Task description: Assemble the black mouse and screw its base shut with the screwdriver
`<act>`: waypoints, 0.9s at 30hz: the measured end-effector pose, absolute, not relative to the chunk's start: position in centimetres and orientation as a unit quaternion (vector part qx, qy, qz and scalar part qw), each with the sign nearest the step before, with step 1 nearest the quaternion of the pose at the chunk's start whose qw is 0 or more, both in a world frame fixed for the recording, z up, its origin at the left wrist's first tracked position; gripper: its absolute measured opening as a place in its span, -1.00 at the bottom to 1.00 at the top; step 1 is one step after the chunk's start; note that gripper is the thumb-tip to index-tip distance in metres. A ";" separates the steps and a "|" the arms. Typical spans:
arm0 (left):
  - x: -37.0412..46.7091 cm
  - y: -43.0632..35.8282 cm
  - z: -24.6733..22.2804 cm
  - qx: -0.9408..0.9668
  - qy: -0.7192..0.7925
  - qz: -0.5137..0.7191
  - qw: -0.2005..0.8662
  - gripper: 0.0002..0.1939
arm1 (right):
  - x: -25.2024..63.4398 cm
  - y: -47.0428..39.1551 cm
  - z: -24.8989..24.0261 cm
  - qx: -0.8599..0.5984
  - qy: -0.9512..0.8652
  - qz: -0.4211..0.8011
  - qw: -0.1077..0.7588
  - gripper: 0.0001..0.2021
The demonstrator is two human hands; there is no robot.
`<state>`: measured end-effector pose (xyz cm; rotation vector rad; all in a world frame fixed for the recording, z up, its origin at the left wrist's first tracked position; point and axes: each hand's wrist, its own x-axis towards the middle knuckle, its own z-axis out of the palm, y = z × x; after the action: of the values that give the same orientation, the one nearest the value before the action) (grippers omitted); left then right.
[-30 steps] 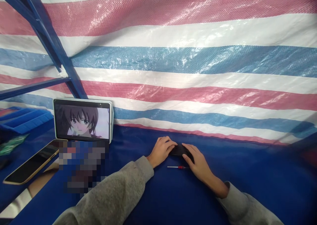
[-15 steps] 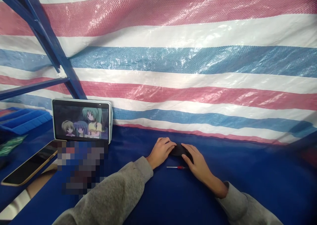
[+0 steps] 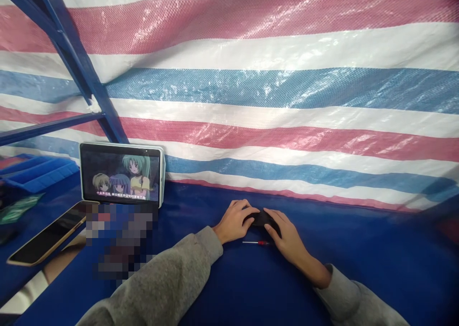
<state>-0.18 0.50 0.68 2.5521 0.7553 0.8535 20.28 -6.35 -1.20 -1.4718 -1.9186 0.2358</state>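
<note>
A flat black object [image 3: 261, 218] lies on the blue table surface between my hands; its kind cannot be made out. My left hand [image 3: 234, 221] curls its fingers round the object's left end, with the thumb at the near side. My right hand [image 3: 287, 237] grips the right end, fingers along the far edge and thumb at the near edge. Both hands partly cover it. Just in front lies a small screwdriver [image 3: 258, 243] with a thin shaft and a red handle, its right end close to my right wrist. Neither hand holds the screwdriver.
At the left a tablet [image 3: 122, 175] in a pale case stands upright, playing a cartoon. A phone [image 3: 52, 233] lies left of it, near a blurred patch. Further left is a blue tray [image 3: 43, 173]. A striped plastic sheet [image 3: 272, 87] hangs behind, beside a blue metal frame [image 3: 77, 60].
My left thumb has shifted slightly at the black object's near edge. Subtitles have appeared on the tablet, and the whole view has moved a little.
</note>
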 end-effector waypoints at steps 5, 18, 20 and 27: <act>-0.2 0.6 0.6 0.897 0.263 0.302 0.186 -0.70 | 20.3 -6.4 -1.2 -0.566 -0.741 0.090 0.351 -0.60; 0.2 0.8 0.1 0.892 0.282 0.319 0.150 -0.76 | 20.2 -6.4 -1.0 -0.573 -0.741 0.080 0.341 -0.59; 0.3 0.9 0.2 0.888 0.288 0.320 0.161 -0.77 | 20.2 -6.4 -1.0 -0.572 -0.742 0.081 0.340 -0.60; 0.2 0.9 0.4 0.878 0.293 0.323 0.196 -0.74 | 20.2 -6.4 -1.1 -0.571 -0.741 0.081 0.344 -0.59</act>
<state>0.23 0.87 0.41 2.4610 0.8216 0.9043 20.19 -6.40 -1.14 -1.4826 -1.9243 0.2094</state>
